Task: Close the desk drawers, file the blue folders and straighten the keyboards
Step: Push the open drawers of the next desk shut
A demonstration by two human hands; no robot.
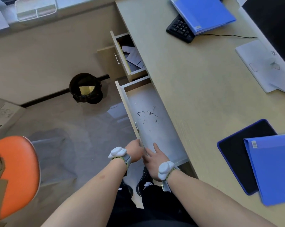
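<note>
Head view: both hands at the near end of the big drawer (pixel 151 118), which is pulled well out from the desk (pixel 195 82). Left hand (pixel 135 152) is on the outside of the drawer front (pixel 128 110), fingers curled around its near edge; looks like a grip on the panel, fingertips hidden behind it. Right hand (pixel 155 158) is open, fingers spread flat, reaching over the front edge into the drawer, holding nothing. Each wrist has a white tracker on a strap. Drawer is bare inside apart from dark scribbles and specks on its white bottom. Further along, a smaller drawer (pixel 130 54) is also open, with loose grey papers in it and a metal handle on its front. On the desk: one blue folder (pixel 202 12) lies on top of a black keyboard (pixel 181 29) at the far end, covering most of it; keyboard sits skewed to the desk edge. A second blue folder (pixel 272 167) at near right overlaps a black mouse pad (pixel 236 149) with blue trim. Monitor (pixel 272 18) with white base at right, cable running to the keyboard. On the floor: black bin (pixel 86 89) with yellow paper inside, orange chair seat (pixel 15 174) at left.
</note>
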